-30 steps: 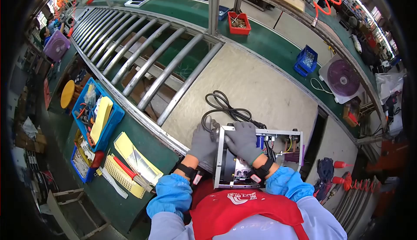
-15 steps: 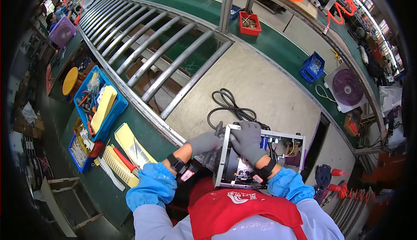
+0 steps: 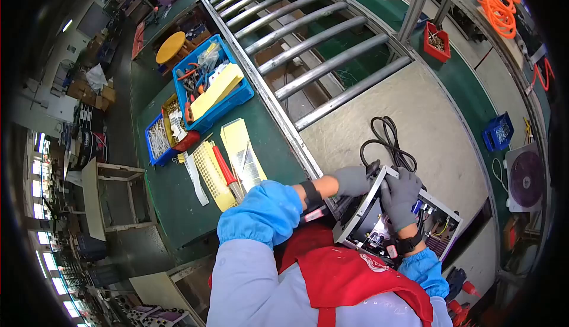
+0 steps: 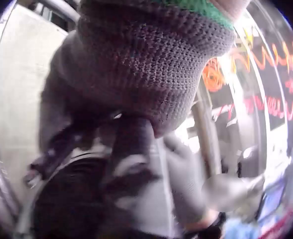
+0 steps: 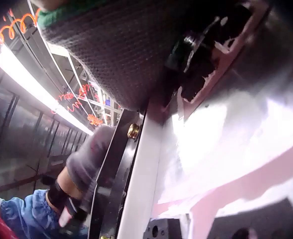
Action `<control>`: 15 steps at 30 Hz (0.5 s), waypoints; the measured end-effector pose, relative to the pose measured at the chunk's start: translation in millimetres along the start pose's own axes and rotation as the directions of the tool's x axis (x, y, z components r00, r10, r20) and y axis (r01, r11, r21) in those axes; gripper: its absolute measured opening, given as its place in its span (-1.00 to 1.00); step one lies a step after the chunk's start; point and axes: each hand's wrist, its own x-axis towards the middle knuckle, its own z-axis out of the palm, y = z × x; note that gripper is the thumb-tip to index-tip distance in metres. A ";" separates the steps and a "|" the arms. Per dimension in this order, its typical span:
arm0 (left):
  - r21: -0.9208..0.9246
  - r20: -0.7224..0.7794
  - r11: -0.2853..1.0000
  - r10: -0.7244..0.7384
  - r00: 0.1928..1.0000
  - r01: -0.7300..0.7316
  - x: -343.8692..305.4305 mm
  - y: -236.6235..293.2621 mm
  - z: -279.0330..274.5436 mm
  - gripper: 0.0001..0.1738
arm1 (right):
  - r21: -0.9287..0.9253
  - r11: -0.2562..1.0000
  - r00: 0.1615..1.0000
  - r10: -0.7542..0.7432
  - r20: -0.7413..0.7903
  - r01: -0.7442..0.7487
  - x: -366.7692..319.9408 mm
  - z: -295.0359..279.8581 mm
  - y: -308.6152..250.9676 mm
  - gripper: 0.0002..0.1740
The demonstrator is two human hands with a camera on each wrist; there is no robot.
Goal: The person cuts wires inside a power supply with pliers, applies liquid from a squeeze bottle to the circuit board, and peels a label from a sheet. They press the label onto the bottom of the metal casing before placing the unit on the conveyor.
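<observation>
An open-sided metal-framed machine casing (image 3: 453,215) with wires and circuit parts inside stands against the red apron. My right hand (image 3: 401,199), in a grey glove, grips the top edge of its end panel, fingers over the rim. In the right wrist view the glove (image 5: 121,55) lies over the pale panel edge (image 5: 141,179), near a brass screw (image 5: 133,131). My left hand (image 3: 352,181), also gloved, is at the panel's outer face. In the left wrist view it curls round a dark cylindrical piece (image 4: 134,142), whose kind I cannot tell. A black cable (image 3: 388,134) lies coiled behind.
On the green side table (image 3: 169,208) stand a blue tool bin (image 3: 240,95) and a smaller blue bin (image 3: 153,156). Yellow sheets (image 3: 240,149) and a red-handled tool (image 3: 224,166) lie beside them. A roller conveyor (image 3: 332,42) runs beyond; a fan (image 3: 526,179) stands at right.
The head view has swung left, so the scene shifts right and tilts. My left forearm has swung out to the left, its hand staying at the panel. My right hand keeps its hold on the casing.
</observation>
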 end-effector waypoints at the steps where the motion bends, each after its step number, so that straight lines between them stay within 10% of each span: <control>1: 0.017 -0.108 0.999 0.038 0.993 -0.036 7.0 -11.8 9.7 -0.56 | -0.011 1.000 1.000 0.001 0.000 -0.001 1.2 0.6 1.4 -0.71; 6: 0.176 -0.432 0.964 0.258 0.864 -0.200 44.1 -36.8 33.3 -0.57 | 0.013 0.999 0.998 0.036 0.047 -0.036 3.1 -9.1 -2.6 -0.74; 10: -0.001 0.247 1.000 0.010 0.969 -0.010 16.6 -0.1 -12.5 -0.51 | -0.009 1.000 1.000 -0.001 -0.008 0.000 0.9 -1.3 0.6 -0.73; 15: 0.110 -0.253 0.987 0.142 0.957 -0.117 22.0 -26.7 25.0 -0.56 | 0.004 1.000 1.000 0.005 0.016 -0.006 -1.1 -3.0 0.2 -0.72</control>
